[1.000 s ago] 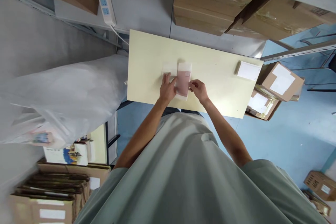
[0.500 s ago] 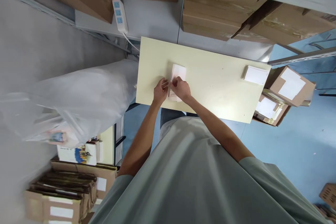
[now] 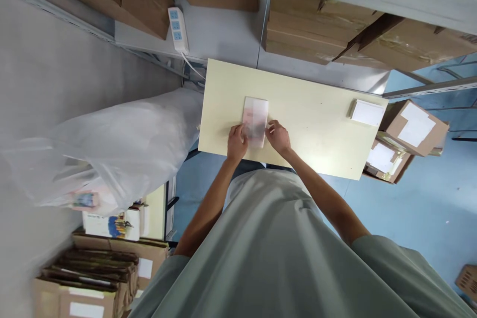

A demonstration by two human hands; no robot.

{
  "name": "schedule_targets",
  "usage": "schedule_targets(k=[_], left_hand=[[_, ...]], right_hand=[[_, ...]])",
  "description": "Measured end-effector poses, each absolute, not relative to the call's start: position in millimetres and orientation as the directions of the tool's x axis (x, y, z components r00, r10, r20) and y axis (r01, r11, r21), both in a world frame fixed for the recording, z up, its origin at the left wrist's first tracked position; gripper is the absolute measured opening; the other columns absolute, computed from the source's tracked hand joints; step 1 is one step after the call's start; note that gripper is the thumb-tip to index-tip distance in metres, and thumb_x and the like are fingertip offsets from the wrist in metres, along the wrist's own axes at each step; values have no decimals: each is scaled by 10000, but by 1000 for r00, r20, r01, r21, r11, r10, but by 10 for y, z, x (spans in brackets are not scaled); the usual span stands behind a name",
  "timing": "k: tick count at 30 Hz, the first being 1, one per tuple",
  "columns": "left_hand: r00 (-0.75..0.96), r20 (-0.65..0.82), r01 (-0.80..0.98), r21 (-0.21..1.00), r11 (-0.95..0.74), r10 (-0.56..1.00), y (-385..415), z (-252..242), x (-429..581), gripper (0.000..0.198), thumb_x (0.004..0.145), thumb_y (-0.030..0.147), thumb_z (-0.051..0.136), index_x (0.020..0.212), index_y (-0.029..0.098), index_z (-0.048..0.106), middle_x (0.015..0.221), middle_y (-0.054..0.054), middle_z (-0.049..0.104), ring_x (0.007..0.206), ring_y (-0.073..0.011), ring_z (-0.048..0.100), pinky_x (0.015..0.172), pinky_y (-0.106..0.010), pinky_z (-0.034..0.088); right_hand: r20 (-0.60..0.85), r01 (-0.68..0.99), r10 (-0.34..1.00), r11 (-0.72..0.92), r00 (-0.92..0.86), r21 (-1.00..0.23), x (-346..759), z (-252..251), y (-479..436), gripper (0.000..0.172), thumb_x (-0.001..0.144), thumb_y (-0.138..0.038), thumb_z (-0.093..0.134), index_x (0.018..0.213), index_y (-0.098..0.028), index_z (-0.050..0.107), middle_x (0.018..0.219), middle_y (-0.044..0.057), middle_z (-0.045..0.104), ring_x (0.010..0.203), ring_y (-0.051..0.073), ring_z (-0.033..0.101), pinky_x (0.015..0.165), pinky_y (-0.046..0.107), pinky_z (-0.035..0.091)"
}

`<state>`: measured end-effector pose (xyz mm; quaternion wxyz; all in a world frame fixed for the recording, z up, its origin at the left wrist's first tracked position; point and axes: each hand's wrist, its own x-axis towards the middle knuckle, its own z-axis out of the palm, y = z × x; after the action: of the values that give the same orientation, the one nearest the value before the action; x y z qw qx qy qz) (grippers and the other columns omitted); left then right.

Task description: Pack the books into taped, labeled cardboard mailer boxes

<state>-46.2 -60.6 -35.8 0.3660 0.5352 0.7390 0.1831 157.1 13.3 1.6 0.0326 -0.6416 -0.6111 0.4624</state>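
Note:
A flat pale pink and white packet [image 3: 255,114] lies on the cream tabletop [image 3: 305,104], its long side pointing away from me. My left hand [image 3: 237,143] is at its left edge, the thumb over the packet and the fingers bent round its side. At the right edge is my right hand [image 3: 278,137], its fingers bent and their tips close against the packet. What the right fingertips pinch, if anything, is too small to make out. A white stack [image 3: 367,113] lies at the table's right end.
Cardboard boxes [image 3: 298,25] and a power strip [image 3: 178,30] stand on the shelf beyond the table. A large translucent plastic bag [image 3: 130,129] bulges at the left. Open boxes [image 3: 416,128] stand off the right end, folded cartons [image 3: 89,278] at lower left.
My right hand has moved off the top of the packet to its right edge. My left hand has come in over the left edge. The whole view has shifted slightly.

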Motion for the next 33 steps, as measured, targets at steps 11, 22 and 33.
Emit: schedule_targets(k=[11, 22, 33], left_hand=[[-153, -303, 697, 642, 320, 941, -605, -353, -497, 698, 950, 143, 579, 1640, 214, 505, 1592, -222, 568, 1566, -410, 505, 1286, -633, 486], [-166, -306, 739, 591, 323, 938, 296, -361, -1728, 647, 852, 118, 652, 1494, 188, 622, 1502, -232, 662, 1513, -425, 587, 1294, -627, 474], [-213, -373, 538, 727, 427, 903, -200, 86, -1795, 417, 974, 214, 605, 1379, 231, 705, 1452, -153, 743, 1304, -321, 757, 1110, -499, 660]], right_hand=[[-589, 775, 806, -336, -57, -535, 1090, -61, -88, 406, 1033, -209, 546, 1438, -235, 564, 1157, 114, 800, 1063, 323, 792, 952, 437, 611], [-576, 767, 814, -323, -74, -555, -191, -157, 608, 424, 1045, -157, 531, 1461, -233, 543, 1303, 156, 778, 1165, 335, 786, 1037, 454, 593], [-525, 662, 833, -297, -173, -689, 414, 315, 387, 360, 1029, -257, 619, 1389, -254, 627, 1186, 105, 848, 925, 268, 840, 874, 411, 663]])
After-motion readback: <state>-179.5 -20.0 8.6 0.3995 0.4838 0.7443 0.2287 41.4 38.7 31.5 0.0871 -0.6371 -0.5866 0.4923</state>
